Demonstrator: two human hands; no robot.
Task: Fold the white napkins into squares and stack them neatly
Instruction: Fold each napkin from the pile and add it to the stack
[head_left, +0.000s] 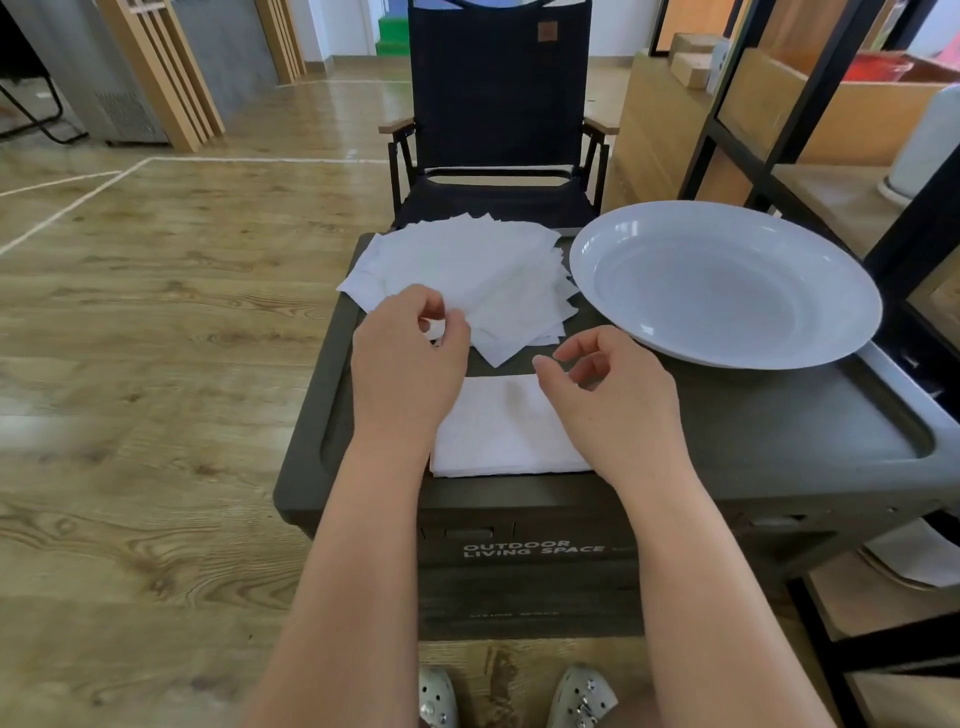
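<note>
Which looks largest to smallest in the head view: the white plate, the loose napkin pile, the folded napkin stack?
1. white plate
2. loose napkin pile
3. folded napkin stack, though both hands cover part of it, so its place is less sure.

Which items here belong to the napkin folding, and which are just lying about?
Job: loose napkin pile; folded stack; left hand, pinching a napkin; right hand, holding nothing.
Lying about: plate; chair; shelf.

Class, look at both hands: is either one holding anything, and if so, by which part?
The left hand pinches a near corner of a napkin on the loose napkin pile. The right hand holds nothing, hovering over the folded napkin.
</note>
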